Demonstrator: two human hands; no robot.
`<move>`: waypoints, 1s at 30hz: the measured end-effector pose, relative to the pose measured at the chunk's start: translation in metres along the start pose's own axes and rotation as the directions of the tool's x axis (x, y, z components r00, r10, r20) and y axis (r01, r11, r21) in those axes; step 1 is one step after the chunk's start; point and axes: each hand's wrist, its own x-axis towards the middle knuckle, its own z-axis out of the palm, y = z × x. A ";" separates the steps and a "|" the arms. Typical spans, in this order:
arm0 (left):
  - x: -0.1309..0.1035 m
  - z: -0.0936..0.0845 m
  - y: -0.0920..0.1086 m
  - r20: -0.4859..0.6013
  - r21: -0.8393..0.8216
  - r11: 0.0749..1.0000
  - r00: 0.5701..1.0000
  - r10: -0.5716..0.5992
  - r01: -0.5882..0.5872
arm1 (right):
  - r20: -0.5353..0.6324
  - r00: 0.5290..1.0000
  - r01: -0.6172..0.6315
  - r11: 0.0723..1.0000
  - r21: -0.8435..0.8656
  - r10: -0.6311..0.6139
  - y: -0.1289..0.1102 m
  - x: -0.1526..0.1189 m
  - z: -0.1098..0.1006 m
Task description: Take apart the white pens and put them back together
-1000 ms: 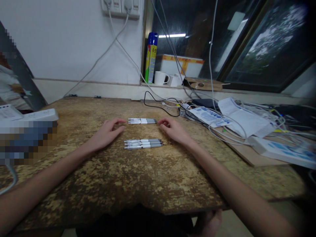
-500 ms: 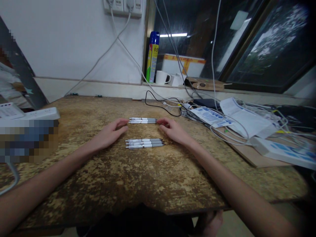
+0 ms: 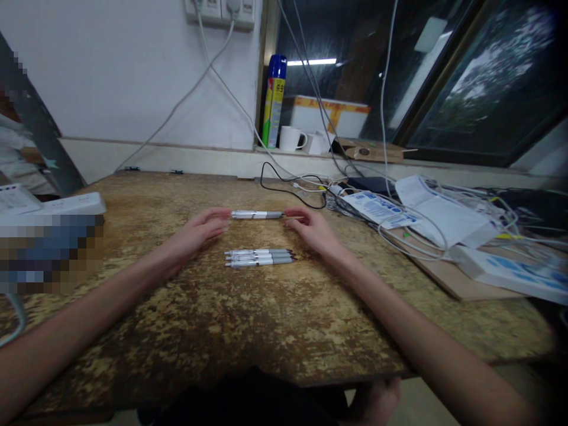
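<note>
My left hand (image 3: 205, 228) is at the clicker ends of a small set of white and grey pens (image 3: 256, 215), its fingertips touching them. At the opposite, grey ends are the bent fingers of my right hand (image 3: 311, 231). The pens lie crosswise, held end to end between the two hands; whether they touch the tabletop I cannot tell. Closer to me, a second group of similar pens (image 3: 258, 257) lies side by side on the worn wooden table (image 3: 248, 319), with neither hand on it.
To the right, papers (image 3: 444, 210), tangled cables and a white box (image 3: 510, 272) crowd the table. A white power strip (image 3: 75, 204) sits at the left. A spray can (image 3: 275, 103) and a white mug (image 3: 290, 139) stand on the windowsill.
The pens between my hands have shifted slightly away from me and now show as a narrower bundle. Both hands moved a little with them; the nearer pens stayed put.
</note>
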 end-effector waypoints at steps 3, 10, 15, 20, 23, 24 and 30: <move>-0.001 0.002 -0.002 0.041 -0.061 0.998 0.999 -0.011 0.013 | -0.017 1.000 -0.014 1.000 0.014 0.014 -0.002 -0.001 -0.001; -0.003 0.006 0.000 0.071 -0.115 0.993 0.997 -0.022 0.030 | 0.016 1.000 0.003 1.000 -0.001 -0.003 -0.002 -0.003 0.000; -0.002 0.006 -0.001 0.067 -0.123 0.992 0.997 -0.028 0.036 | -0.022 1.000 0.020 1.000 0.004 -0.020 0.004 -0.001 0.004; -0.002 0.010 0.004 0.076 -0.239 0.970 0.997 -0.033 0.050 | -0.039 0.999 0.027 0.994 0.102 -0.024 0.001 0.001 0.005; -0.002 0.011 0.003 0.055 -0.236 0.971 0.998 -0.023 0.035 | -0.015 1.000 -0.001 0.989 0.145 0.003 -0.006 -0.002 0.004; -0.001 0.010 0.002 0.042 -0.191 0.981 0.999 -0.021 0.029 | -0.004 1.000 -0.010 0.988 0.155 0.011 -0.009 -0.003 0.004; -0.005 0.005 0.002 0.070 0.363 0.868 0.938 0.338 -0.340 | 0.133 0.991 -0.019 0.989 0.149 -0.001 -0.029 -0.015 0.009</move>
